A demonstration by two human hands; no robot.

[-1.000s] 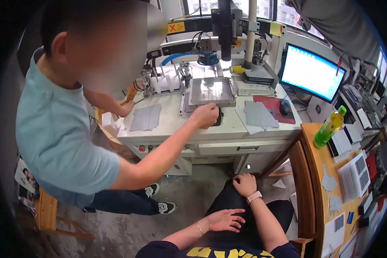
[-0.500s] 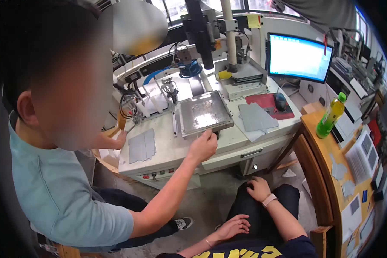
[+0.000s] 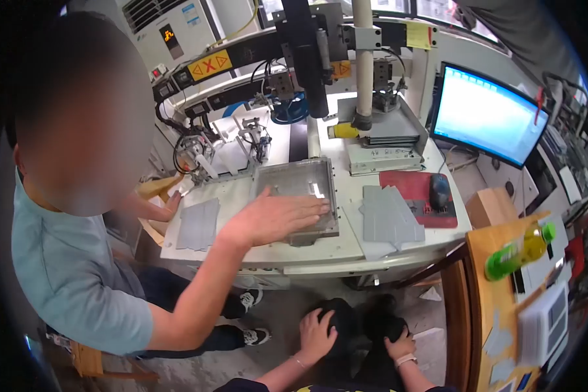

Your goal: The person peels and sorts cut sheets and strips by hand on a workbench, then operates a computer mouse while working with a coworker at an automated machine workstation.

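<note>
My left hand (image 3: 317,334) rests on my left knee in dark trousers (image 3: 341,320), its fingers apart and nothing held. On the other knee lies my right hand (image 3: 400,346), fingers spread, a pale watch band (image 3: 406,359) at its wrist. Beyond my knees stands a white machine table (image 3: 242,258). A co-worker's hand (image 3: 284,219) lies flat over a clear-topped metal frame (image 3: 330,171) on that table. Neither of my hands touches the table.
The co-worker (image 3: 78,281) stands at left. Grey sheets (image 3: 389,219) and a mouse (image 3: 440,191) on a red pad lie right of the frame, with more grey sheets (image 3: 198,223) at left. A monitor (image 3: 490,114) stands behind. A green bottle (image 3: 517,253) is on the wooden desk.
My left hand has moved from my lap onto my left knee, and my right hand sits lower in view. The co-worker's hand went from the frame's front edge to flat over its top.
</note>
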